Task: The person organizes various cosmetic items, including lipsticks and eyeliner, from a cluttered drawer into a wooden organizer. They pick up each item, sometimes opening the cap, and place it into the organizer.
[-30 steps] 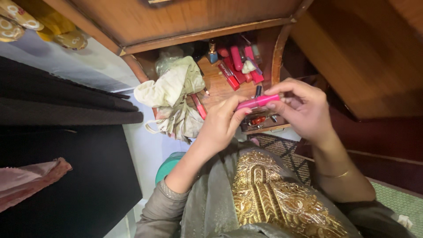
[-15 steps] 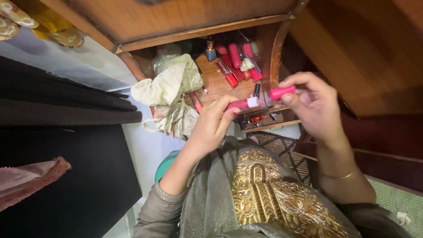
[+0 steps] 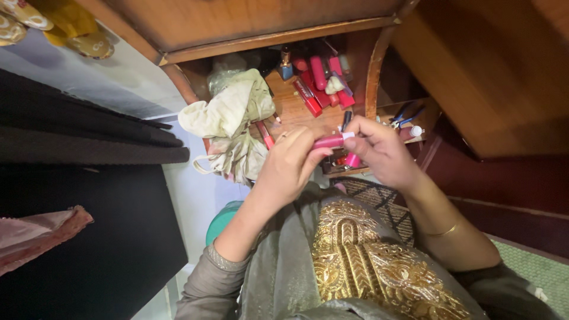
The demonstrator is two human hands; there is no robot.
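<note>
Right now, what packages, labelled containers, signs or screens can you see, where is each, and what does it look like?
No signs or screens.
Pink tube: between left hand and right hand, slim, pale neck.
Pink cap: under the right hand's fingers, small, round.
Red and pink tubes: heaped at the shelf's back, long, slim.
Small bottle: beside them, blue, upright.
White-capped container: right ledge, small.

A slim pink plastic lipstick tube has a white neck. Behind it on the brown wooden shelf lie red tubes and a cream crumpled cloth.
</note>
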